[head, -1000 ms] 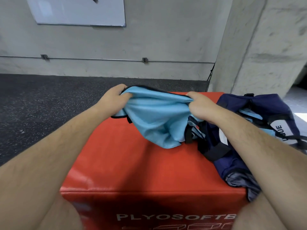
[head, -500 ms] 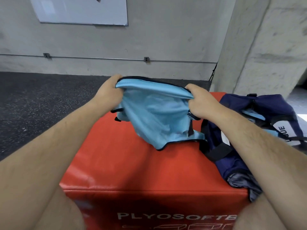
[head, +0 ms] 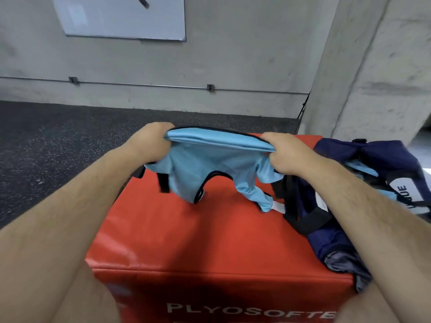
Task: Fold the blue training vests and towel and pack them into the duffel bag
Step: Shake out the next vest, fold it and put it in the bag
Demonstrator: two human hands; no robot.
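Vest pinched taut by both hands above surface; advise level edge, aligned straps before folding.

A whiteboard hangs on the grey concrete wall; dark speckled floor, concrete pillar at right.

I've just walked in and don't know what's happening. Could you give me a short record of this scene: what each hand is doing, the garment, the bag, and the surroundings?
left hand: grips one end of the vest's top edge
right hand: grips the other end
vest: light blue with black trim, held stretched between both hands, lower part hanging over the box
duffel bag: navy, on the right side of the box, light blue fabric showing in it
plyo box: red, soft, serves as the work surface
surroundings: whiteboard on a concrete wall, dark speckled floor
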